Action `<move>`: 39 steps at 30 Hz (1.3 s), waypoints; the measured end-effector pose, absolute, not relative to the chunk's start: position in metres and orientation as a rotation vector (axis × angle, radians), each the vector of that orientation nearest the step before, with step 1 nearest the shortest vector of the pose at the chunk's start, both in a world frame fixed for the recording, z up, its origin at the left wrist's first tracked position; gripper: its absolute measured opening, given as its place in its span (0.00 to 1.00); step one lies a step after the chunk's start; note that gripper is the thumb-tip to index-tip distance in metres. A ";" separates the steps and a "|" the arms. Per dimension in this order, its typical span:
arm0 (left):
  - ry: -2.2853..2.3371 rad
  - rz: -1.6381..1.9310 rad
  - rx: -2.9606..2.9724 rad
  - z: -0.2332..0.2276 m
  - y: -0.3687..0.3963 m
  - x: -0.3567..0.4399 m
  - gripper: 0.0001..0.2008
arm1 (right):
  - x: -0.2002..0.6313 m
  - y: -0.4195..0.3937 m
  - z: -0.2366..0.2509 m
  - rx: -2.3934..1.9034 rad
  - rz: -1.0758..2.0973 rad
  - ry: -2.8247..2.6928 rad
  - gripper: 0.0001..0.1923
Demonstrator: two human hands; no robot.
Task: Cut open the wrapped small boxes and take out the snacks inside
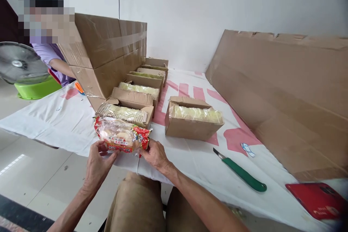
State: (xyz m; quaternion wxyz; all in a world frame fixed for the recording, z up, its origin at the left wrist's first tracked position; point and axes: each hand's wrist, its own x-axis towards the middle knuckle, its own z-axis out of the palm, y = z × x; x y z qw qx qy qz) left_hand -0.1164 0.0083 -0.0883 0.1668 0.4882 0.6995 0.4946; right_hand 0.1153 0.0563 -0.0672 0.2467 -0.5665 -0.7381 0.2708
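A clear plastic food packet (116, 133) with red printed ends, pale rounded pieces inside, is held level at the table's front edge. My left hand (98, 163) grips its lower left side, fingers curled and thumb along the bottom edge. At the right end, my right hand (157, 155) is closed on the red wrapper. Just behind the packet stands an open carton (133, 98) filled with yellowish wrapped goods. Another open carton (190, 128) with a similar yellow wrapped row sits to the right, apart from my hands.
Green-handled knife (244, 174) and red phone (317, 199) lie on the cloth-covered table at right. Several open cartons run back beside stacked taped boxes (106, 43). A large cardboard sheet (285, 101) leans at right. Behind the stack is a person (47, 52), near a fan (21, 63).
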 end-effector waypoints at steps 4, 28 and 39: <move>2.045 1.331 1.430 -0.082 0.034 -0.115 0.35 | 0.115 0.072 -0.069 -1.591 0.739 -1.927 0.08; 1.998 1.317 1.536 -0.092 0.119 -0.072 0.33 | 0.128 0.094 -0.100 -1.438 0.673 -1.635 0.29; 1.396 1.312 1.841 -0.087 0.062 0.020 0.29 | 0.319 -0.004 -0.037 -1.362 0.261 -1.345 0.10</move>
